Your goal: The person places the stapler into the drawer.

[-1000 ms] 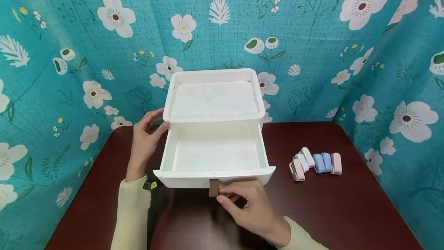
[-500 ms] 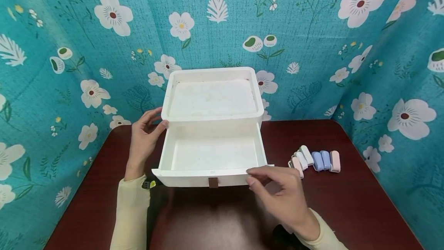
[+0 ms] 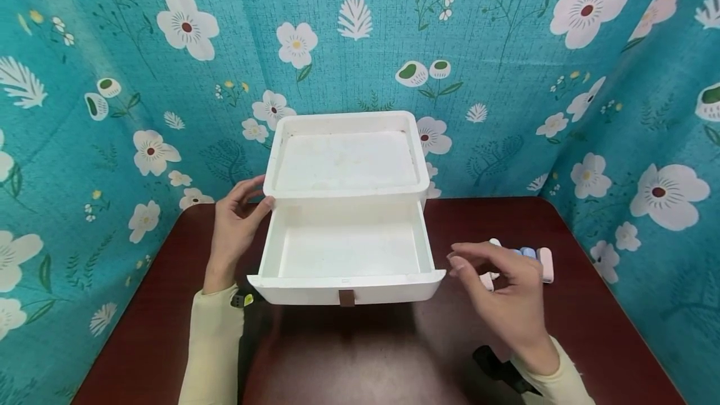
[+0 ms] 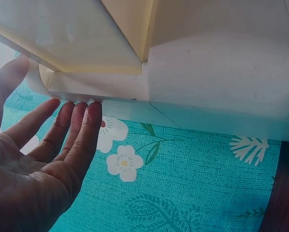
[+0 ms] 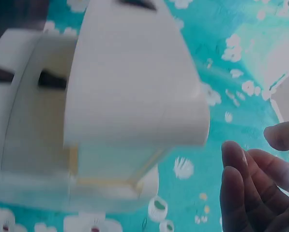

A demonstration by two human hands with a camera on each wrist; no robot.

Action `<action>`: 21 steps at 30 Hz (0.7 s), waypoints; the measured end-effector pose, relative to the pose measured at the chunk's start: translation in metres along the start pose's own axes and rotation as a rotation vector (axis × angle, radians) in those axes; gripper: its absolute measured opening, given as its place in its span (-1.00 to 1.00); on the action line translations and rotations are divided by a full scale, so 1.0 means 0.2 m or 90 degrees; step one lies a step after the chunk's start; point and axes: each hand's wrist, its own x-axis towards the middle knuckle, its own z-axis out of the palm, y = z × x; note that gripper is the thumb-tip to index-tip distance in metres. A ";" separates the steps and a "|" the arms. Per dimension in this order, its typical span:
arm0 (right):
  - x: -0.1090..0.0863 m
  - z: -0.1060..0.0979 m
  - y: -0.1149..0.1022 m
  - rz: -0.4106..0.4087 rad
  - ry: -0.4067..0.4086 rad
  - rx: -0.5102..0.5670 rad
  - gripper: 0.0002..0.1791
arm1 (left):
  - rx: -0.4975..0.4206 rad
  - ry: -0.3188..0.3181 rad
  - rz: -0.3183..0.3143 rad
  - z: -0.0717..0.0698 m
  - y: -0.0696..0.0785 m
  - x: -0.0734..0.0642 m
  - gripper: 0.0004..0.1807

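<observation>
A white drawer unit (image 3: 347, 192) stands on the table with its upper drawer (image 3: 298, 294) pulled out. This drawer has nothing inside and a brown pull tab (image 3: 347, 297) on its front. My left hand (image 3: 233, 230) holds the unit's left front corner, thumb at the front and fingertips against the side, as the left wrist view (image 4: 52, 159) shows. To the right of the drawer, my right hand (image 3: 509, 295) is in the air, fingers loosely bent, with nothing between thumb and fingers. It partly covers several small pink, white and blue clip-like things (image 3: 545, 264).
The dark red-brown table (image 3: 360, 355) extends in front of the unit and to both sides. A teal flowered curtain (image 3: 360, 67) hangs close behind and along the sides. The unit's top is a shallow tray with a raised rim.
My right hand has let go of the brown tab and moved right, past the drawer's right corner, toward the small clip-like things. The left hand and the pulled-out drawer stay in place.
</observation>
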 end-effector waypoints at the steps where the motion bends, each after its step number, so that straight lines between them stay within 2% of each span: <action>1: 0.00 -0.02 0.02 0.010 0.005 -0.012 -0.63 | 0.000 -0.001 0.000 0.00 0.00 0.00 -0.51; 5: 0.01 -0.06 0.09 0.035 0.022 -0.059 -0.66 | -0.003 -0.003 0.000 0.00 0.00 0.00 -0.51; 9: -0.01 -0.09 0.15 0.079 0.015 -0.116 -0.70 | 0.004 -0.011 -0.001 0.00 0.01 0.00 -0.51; 13: -0.03 -0.11 0.22 0.124 -0.032 -0.171 -0.74 | 0.006 -0.008 -0.010 -0.01 0.02 -0.01 -0.51; 21: -0.03 -0.16 0.36 0.179 -0.152 -0.270 -0.77 | -0.002 -0.005 -0.009 0.00 0.02 -0.01 -0.50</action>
